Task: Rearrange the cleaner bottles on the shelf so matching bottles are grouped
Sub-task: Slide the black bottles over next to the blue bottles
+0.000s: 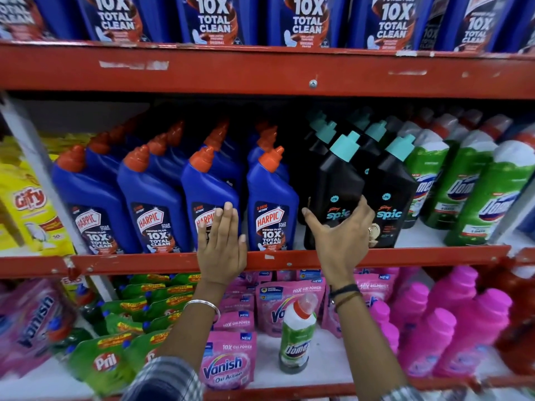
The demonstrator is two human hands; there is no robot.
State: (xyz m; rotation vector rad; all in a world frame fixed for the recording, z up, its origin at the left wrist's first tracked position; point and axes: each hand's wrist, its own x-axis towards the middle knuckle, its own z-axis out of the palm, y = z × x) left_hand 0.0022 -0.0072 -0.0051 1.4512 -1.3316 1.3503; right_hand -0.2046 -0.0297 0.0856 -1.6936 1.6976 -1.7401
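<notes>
The left hand, fingers flat and spread, presses a blue Harpic bottle. At three o'clock of it, the right hand grips a black Spic bottle on the red middle shelf. Green Domex bottles stand farther toward three o'clock.

My left hand covers the lower label of the third Harpic bottle. My right hand hides the front Spic bottle base. Rear bottle rows sit in shadow, unreadable. The top-shelf bottles are cropped by the frame edge.
</notes>
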